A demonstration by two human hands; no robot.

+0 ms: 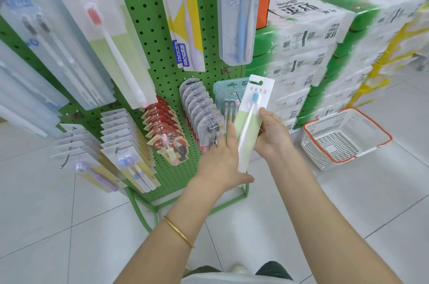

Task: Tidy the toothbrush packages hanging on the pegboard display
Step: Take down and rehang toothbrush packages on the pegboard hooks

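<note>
— What is filling most of the view?

— A green pegboard display (144,17) is standing on the left, carrying rows of hanging toothbrush packs. Wrapped tissue stacks (313,40) are rising to its right, and a white basket (325,144) with an orange rim is sitting on the floor near them.

— And the toothbrush package (251,121)?

— It is being held upright in front of the board's lower right corner, off any hook. The right hand (272,137) is gripping it, thumb pressing on its right edge and fingers curling behind.

— The other hand?

— The left hand (218,160) is lying just left of it, fingers straight and together along its left edge, thumb spreading out under its lower end. Its fingertips are reaching the grey packs (202,109) hanging there.
</note>
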